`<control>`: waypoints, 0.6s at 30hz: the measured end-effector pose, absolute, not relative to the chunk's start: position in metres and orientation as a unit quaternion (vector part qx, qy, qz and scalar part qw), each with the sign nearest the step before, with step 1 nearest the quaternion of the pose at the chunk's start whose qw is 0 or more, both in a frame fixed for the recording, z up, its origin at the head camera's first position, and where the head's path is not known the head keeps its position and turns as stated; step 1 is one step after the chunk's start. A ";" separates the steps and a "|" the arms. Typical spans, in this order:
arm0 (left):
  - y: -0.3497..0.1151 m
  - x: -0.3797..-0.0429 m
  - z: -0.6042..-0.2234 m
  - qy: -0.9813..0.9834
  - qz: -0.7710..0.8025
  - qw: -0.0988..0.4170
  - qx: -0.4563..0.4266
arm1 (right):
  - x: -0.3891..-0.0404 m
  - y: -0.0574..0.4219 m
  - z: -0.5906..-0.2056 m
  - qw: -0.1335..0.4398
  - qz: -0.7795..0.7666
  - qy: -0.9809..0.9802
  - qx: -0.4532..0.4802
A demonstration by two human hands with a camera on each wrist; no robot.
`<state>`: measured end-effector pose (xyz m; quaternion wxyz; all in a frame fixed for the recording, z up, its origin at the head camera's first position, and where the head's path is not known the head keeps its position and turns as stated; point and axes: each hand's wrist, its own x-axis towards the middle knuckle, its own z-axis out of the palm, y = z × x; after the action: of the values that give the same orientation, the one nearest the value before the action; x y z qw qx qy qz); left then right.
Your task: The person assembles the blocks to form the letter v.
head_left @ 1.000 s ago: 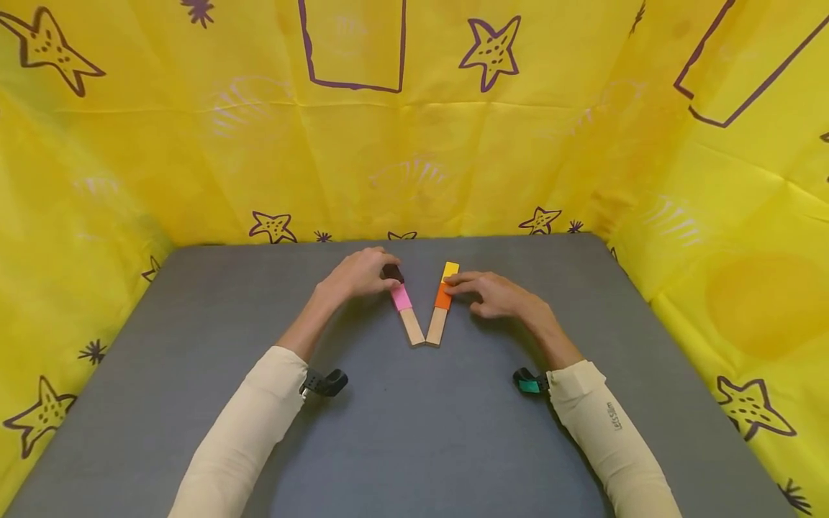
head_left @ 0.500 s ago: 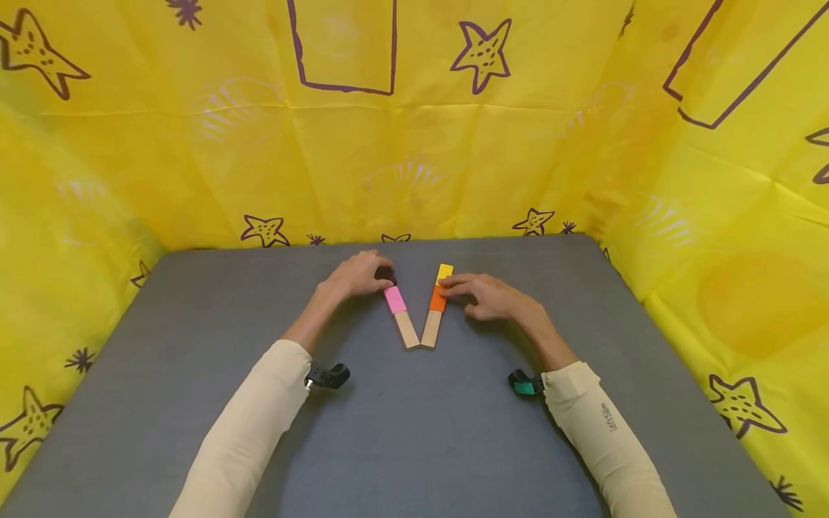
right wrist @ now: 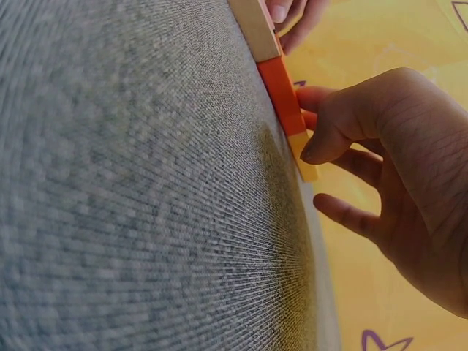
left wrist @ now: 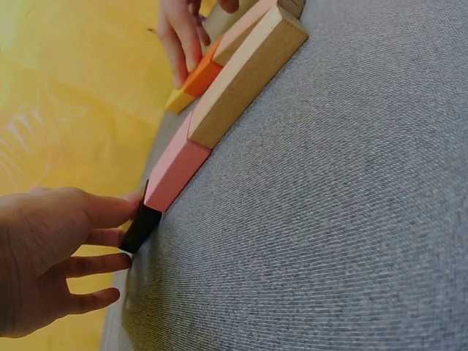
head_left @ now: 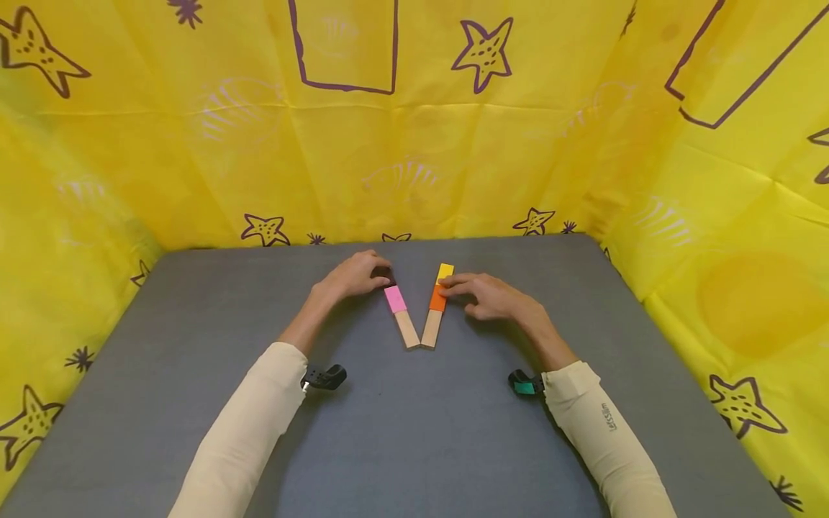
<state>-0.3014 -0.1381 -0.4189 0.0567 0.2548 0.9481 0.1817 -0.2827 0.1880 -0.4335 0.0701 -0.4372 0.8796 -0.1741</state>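
Several small rectangular blocks lie on the table in a V, as the head view shows. Its left arm has a plain wood block (head_left: 407,330), a pink block (head_left: 395,299) and a black block (left wrist: 140,229) end to end. In its right arm are another plain wood block (head_left: 431,329), an orange block (head_left: 437,298) and a yellow block (head_left: 445,272). My left hand (head_left: 352,275) pinches the black block between thumb and fingers at the far left end. My right hand (head_left: 488,296) has extended fingers touching the blocks where orange and yellow meet, its thumb apart from them.
The grey cloth-covered table (head_left: 414,432) stretches around the blocks. Yellow curtains (head_left: 414,144) with starfish drawings rise behind it and along both sides. Dark straps with camera mounts sit at the left wrist (head_left: 326,377) and right wrist (head_left: 524,383).
The head view has shifted slightly, so everything sits a little further left in it. My left hand has edged slightly left at the black block. The right hand and the V keep their arrangement.
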 end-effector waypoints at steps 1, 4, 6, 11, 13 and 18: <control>-0.138 -0.301 -0.419 0.948 0.182 0.056 0.255 | -0.282 0.188 -0.433 0.070 -0.175 0.880 -0.437; -0.138 -0.300 -0.421 0.948 0.182 0.057 0.257 | -0.282 0.187 -0.433 0.070 -0.175 0.880 -0.437; -0.137 -0.300 -0.422 0.947 0.184 0.058 0.255 | -0.283 0.187 -0.434 0.070 -0.174 0.880 -0.437; -0.138 -0.300 -0.423 0.946 0.190 0.059 0.257 | -0.283 0.187 -0.434 0.071 -0.175 0.881 -0.433; -0.138 -0.299 -0.422 0.945 0.191 0.060 0.257 | -0.282 0.188 -0.433 0.070 -0.175 0.882 -0.432; -0.139 -0.298 -0.422 0.946 0.193 0.059 0.253 | -0.282 0.187 -0.432 0.068 -0.172 0.881 -0.435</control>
<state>-0.2980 -0.1388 -0.4219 0.0595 0.2534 0.9462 0.1925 -0.2818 0.1868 -0.4319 0.0679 -0.4354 0.8810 -0.1720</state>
